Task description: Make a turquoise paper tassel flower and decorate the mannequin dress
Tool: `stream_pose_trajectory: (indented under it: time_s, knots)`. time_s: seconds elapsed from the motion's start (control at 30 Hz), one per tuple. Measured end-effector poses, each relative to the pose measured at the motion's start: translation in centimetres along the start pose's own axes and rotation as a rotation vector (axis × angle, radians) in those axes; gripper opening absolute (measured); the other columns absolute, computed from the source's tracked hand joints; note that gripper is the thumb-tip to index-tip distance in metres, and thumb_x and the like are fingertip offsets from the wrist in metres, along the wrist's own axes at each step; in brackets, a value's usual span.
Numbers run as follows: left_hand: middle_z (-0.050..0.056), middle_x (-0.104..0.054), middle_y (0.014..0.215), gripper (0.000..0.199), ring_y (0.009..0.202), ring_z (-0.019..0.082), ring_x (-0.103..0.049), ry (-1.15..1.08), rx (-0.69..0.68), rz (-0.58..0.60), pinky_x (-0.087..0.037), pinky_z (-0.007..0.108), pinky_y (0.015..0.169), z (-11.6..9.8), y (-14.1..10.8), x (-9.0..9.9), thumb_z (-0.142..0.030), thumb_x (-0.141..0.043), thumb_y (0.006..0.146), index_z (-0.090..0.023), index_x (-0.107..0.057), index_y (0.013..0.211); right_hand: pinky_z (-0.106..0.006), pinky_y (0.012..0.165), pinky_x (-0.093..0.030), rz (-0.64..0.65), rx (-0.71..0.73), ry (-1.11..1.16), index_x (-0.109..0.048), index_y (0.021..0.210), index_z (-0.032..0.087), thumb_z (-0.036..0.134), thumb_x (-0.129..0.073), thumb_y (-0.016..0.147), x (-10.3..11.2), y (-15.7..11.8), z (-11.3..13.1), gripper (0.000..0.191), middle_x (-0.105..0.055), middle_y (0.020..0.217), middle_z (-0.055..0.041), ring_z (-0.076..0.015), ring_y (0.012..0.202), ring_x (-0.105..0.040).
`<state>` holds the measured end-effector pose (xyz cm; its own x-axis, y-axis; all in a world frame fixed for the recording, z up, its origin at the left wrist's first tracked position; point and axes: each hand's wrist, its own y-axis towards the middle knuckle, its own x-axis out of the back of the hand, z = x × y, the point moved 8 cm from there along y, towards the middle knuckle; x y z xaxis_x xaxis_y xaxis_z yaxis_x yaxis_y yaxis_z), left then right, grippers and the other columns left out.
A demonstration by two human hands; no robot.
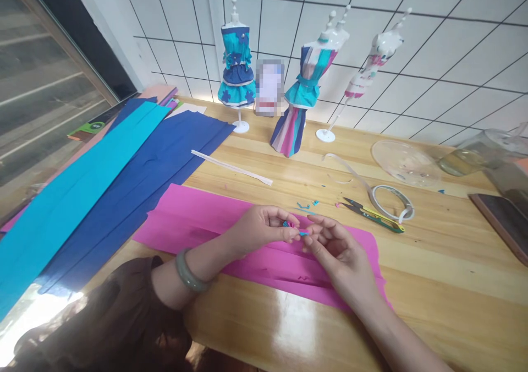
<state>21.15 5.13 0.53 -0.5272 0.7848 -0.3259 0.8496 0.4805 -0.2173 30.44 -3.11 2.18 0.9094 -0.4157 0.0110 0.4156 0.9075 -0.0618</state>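
My left hand (264,226) pinches a small pink and blue paper piece (290,224) between thumb and fingers. The thumb and forefinger of my right hand (334,245) close on the narrow blue-pink end at the right of that same piece. The fingertips of both hands are close together, above a pink crepe paper sheet (264,270) that lies across the wooden table (256,322). Small blue scraps (305,205) lie just beyond the hands.
Yellow-green snips (371,216) and a tape roll (391,201) lie right, a phone (501,226) farther right. Behind stand dressed mannequins (237,66) (313,75) and a plastic dish (406,163). Blue sheets (165,157) and a white strip (231,167) lie left.
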Motion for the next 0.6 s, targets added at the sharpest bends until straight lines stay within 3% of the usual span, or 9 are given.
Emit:
stream_pose_trajectory:
  time_s: [0.33, 0.6]
  knots:
    - [0.008, -0.068, 0.076, 0.025, 0.069, 0.014, -0.064, 0.129, 0.025, 0.026, -0.049, 0.026, 0.067, -0.3, -0.2, -0.2, -0.031, -0.064, 0.072, -0.010, -0.061, 0.085, -0.026, 0.061, -0.047, -0.004, -0.012, 0.056, -0.053, 0.102, 0.022, 0.028, -0.064, 0.075, 0.2, 0.1, 0.3, 0.030, -0.057, 0.077, -0.0001, -0.0115, 0.065, -0.055]
    - [0.010, -0.068, 0.076, 0.029, 0.071, 0.016, -0.064, 0.039, 0.048, 0.116, -0.049, 0.032, 0.071, 0.0, -0.4, -1.2, -0.028, -0.067, 0.070, -0.009, -0.056, 0.091, -0.027, 0.061, -0.049, -0.039, -0.067, 0.102, -0.054, 0.099, 0.021, 0.033, -0.064, 0.074, 0.3, 0.2, 0.1, 0.030, -0.058, 0.075, 0.0001, -0.0119, 0.061, -0.057]
